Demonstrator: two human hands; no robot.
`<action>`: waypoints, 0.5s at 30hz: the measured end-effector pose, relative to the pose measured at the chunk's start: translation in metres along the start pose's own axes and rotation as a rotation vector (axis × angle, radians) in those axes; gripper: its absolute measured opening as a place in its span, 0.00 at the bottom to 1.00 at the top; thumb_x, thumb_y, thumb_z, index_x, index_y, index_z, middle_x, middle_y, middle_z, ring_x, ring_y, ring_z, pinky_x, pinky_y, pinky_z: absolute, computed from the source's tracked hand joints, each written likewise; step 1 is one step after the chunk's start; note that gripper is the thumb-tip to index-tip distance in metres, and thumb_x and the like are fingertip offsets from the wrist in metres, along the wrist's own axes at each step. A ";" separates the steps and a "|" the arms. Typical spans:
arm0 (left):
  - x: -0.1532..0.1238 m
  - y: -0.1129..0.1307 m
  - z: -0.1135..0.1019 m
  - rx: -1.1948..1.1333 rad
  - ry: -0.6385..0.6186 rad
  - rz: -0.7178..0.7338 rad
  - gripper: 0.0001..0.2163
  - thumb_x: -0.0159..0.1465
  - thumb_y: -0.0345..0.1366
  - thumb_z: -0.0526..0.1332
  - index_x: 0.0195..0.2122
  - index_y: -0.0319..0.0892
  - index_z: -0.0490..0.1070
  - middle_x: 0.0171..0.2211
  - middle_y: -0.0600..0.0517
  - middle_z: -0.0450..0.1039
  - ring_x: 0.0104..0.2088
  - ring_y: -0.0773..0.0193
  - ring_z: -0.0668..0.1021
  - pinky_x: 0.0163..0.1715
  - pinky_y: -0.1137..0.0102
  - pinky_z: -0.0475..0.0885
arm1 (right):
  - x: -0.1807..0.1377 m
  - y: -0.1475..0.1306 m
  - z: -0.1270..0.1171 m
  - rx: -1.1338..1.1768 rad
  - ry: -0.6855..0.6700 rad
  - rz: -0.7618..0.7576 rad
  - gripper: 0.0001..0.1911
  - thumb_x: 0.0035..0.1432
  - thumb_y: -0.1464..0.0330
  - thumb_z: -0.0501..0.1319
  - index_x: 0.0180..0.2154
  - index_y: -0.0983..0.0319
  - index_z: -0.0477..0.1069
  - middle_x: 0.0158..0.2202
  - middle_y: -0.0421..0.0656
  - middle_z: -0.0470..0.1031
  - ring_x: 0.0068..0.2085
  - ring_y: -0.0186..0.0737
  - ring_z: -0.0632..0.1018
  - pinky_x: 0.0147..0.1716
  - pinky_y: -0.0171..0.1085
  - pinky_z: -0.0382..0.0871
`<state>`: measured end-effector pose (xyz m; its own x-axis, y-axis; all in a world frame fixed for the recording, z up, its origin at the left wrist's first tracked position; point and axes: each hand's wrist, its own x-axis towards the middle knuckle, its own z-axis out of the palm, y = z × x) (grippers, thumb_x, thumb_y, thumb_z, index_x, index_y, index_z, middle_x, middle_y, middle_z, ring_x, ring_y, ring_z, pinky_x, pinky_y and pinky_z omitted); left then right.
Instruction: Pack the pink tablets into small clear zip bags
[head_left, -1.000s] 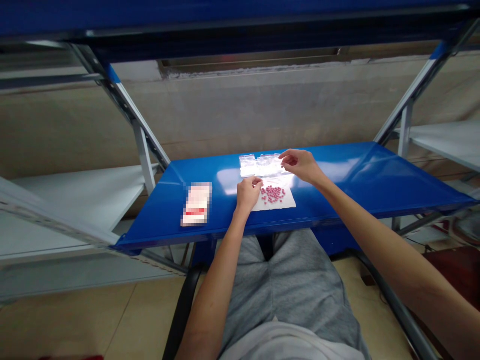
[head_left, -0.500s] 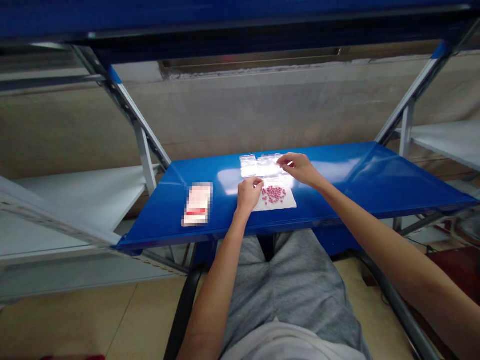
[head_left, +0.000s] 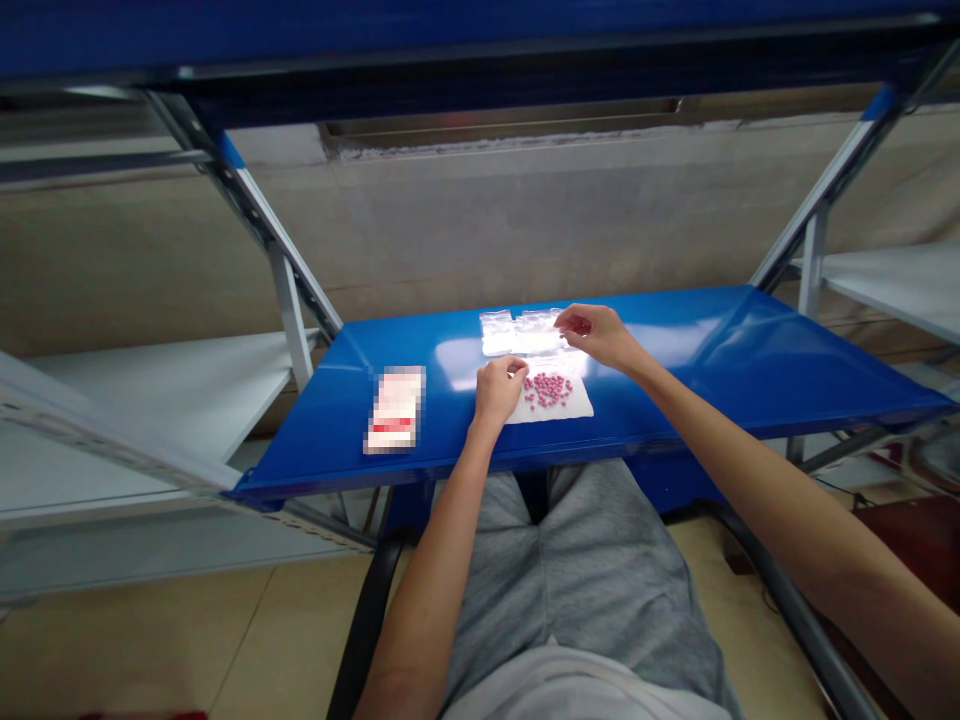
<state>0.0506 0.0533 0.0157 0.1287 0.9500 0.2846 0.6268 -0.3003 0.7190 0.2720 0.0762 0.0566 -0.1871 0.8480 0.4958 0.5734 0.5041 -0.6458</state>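
Note:
Small pinkish-red round pieces [head_left: 550,390], like tablets or beads, lie scattered over a white sheet [head_left: 574,408]. At the sheet's left edge is my left hand [head_left: 498,390], its thumb and fingertips pinched together; anything between them is too small to make out. My right hand [head_left: 596,333] hovers over the right end of the clear plastic bags [head_left: 536,330], with its fingers curled and drawn together. What those fingertips hold, if anything, cannot be made out. Another clear bag [head_left: 496,332] lies flat at the left of the row, shiny with glare.
A blurred-out pale item with a red band [head_left: 394,410] lies on the left of the blue tabletop [head_left: 697,370]. Metal uprights [head_left: 281,260] stand at both ends, and a blue shelf [head_left: 480,50] spans overhead. White side shelves [head_left: 150,400] flank the table.
My right hand's fingers have drawn slightly closer together over the bags. My left hand and the red pieces look the same.

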 end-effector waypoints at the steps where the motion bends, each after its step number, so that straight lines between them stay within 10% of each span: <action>1: 0.000 -0.001 0.000 -0.002 -0.002 0.003 0.06 0.65 0.31 0.65 0.37 0.44 0.83 0.39 0.50 0.85 0.39 0.61 0.83 0.47 0.69 0.75 | 0.000 0.000 -0.001 -0.002 0.005 0.003 0.12 0.52 0.69 0.61 0.39 0.61 0.79 0.33 0.44 0.80 0.32 0.38 0.76 0.33 0.36 0.68; 15: 0.005 -0.005 0.003 0.008 0.001 0.036 0.06 0.65 0.30 0.65 0.36 0.43 0.83 0.39 0.49 0.85 0.39 0.59 0.82 0.48 0.67 0.74 | -0.003 -0.001 0.004 0.221 0.063 0.116 0.11 0.57 0.65 0.65 0.41 0.61 0.77 0.33 0.43 0.77 0.33 0.39 0.78 0.35 0.40 0.76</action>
<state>0.0501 0.0601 0.0118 0.1508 0.9383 0.3111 0.6276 -0.3340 0.7032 0.2687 0.0744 0.0534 -0.0761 0.8939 0.4418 0.3987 0.4334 -0.8082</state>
